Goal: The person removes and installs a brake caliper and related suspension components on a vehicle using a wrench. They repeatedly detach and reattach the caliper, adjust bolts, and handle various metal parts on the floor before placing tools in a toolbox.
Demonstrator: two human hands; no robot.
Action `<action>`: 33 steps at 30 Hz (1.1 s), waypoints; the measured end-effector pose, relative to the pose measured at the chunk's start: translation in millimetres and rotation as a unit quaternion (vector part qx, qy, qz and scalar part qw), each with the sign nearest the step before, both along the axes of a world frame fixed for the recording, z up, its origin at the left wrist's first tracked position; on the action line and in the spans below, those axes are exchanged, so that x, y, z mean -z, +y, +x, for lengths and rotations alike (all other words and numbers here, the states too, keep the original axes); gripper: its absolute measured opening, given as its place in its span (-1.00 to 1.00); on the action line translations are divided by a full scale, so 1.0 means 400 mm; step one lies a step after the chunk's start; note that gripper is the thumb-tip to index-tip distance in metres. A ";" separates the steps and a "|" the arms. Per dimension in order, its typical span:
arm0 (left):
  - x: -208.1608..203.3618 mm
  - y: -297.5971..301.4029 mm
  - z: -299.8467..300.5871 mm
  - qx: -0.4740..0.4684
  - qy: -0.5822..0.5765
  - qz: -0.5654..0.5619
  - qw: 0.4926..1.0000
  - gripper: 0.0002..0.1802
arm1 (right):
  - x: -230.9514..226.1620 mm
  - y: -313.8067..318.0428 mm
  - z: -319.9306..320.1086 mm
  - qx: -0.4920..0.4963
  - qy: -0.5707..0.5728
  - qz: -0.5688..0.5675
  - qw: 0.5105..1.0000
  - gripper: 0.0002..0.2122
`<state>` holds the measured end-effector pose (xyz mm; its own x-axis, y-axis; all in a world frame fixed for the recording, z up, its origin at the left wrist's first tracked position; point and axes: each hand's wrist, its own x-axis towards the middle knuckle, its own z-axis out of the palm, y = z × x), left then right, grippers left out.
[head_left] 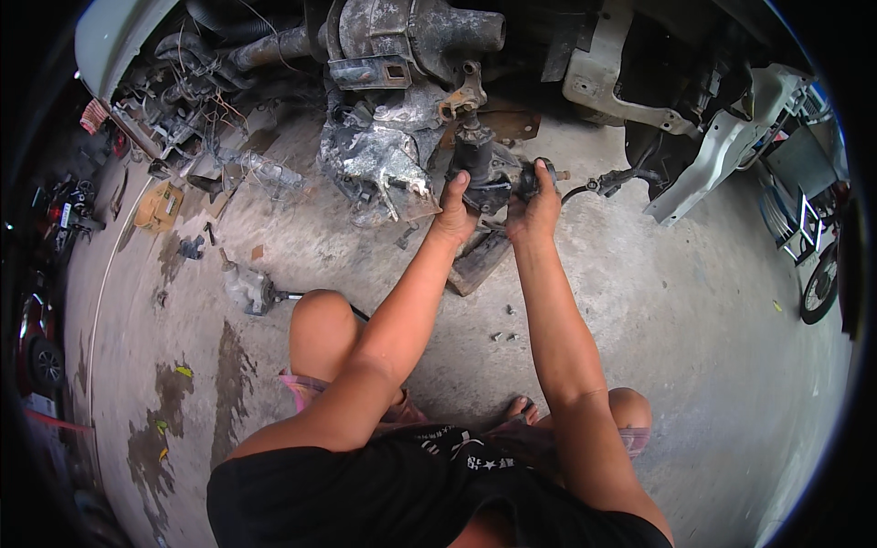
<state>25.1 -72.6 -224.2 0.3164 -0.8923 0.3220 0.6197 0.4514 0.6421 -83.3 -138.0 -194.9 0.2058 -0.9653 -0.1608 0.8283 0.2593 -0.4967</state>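
Both arms reach forward to a black, greasy metal car part (491,190), which has an upright cylindrical body and a round end on the right with a short stub. My left hand (454,212) is closed around its left side, thumb up. At the round end, my right hand (533,208) grips with its thumb on top. Most of the fingers are hidden behind the part. Just beyond it sits a rusty bracket (466,91). To its left is a dirty grey metal casing (379,160). A wooden block (480,262) lies on the floor beneath.
The vehicle's large metal housing (411,32) overhangs the work. Pale body panels (708,155) and a hose (607,181) are at the right. Several small bolts (510,336) lie before me. A metal unit with a rod (247,288) rests by my left knee; a cardboard box (159,206) stands farther left.
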 end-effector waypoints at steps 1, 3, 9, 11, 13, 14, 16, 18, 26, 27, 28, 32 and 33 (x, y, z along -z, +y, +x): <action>0.004 0.001 0.001 0.005 -0.004 -0.006 1.000 -0.07 | 0.004 -0.011 -0.005 -0.014 -0.021 -0.004 1.000 -0.61; 0.011 0.009 0.004 0.014 -0.019 -0.014 1.000 0.11 | 0.002 -0.009 -0.011 -0.040 -0.040 -0.036 0.998 -0.64; -0.113 0.153 -0.121 -0.112 -0.287 0.080 0.948 0.48 | 0.103 -0.058 -0.148 -0.199 0.043 -0.128 0.971 -0.48; -0.151 0.208 -0.131 -0.108 -0.416 0.118 0.895 0.44 | 0.175 -0.069 -0.225 -0.311 0.072 -0.142 0.937 -0.45; -0.146 0.257 -0.120 -0.147 -0.529 0.104 0.829 0.42 | 0.176 -0.028 -0.256 -0.395 0.081 -0.118 0.908 -0.41; -0.142 0.285 -0.116 -0.129 -0.563 0.127 0.806 0.41 | 0.204 -0.006 -0.279 -0.429 0.087 -0.143 0.888 -0.42; -0.173 0.339 -0.081 -0.091 -0.631 0.158 0.754 0.40 | 0.220 0.067 -0.260 -0.481 0.077 -0.093 0.868 -0.46; -0.188 0.373 -0.033 -0.019 -0.648 0.194 0.737 0.30 | 0.261 0.104 -0.219 -0.602 0.185 -0.115 0.768 -0.48; -0.172 0.523 0.253 0.108 -0.700 0.329 0.624 0.05 | 0.366 0.197 -0.101 -0.763 0.396 -0.213 0.465 -0.31; -0.152 0.538 0.299 0.090 -0.692 0.341 0.630 0.03 | 0.370 0.185 -0.112 -0.753 0.419 -0.216 0.460 -0.30; -0.141 0.565 0.345 0.066 -0.683 0.361 0.632 0.01 | 0.371 0.180 -0.107 -0.746 0.436 -0.225 0.451 -0.30; -0.046 0.621 0.546 -0.128 -0.621 0.449 0.630 -0.21 | 0.380 0.164 -0.121 -0.708 0.519 -0.237 0.416 -0.33; -0.013 0.629 0.598 -0.164 -0.620 0.482 0.597 -0.21 | 0.378 0.163 -0.127 -0.697 0.539 -0.240 0.408 -0.37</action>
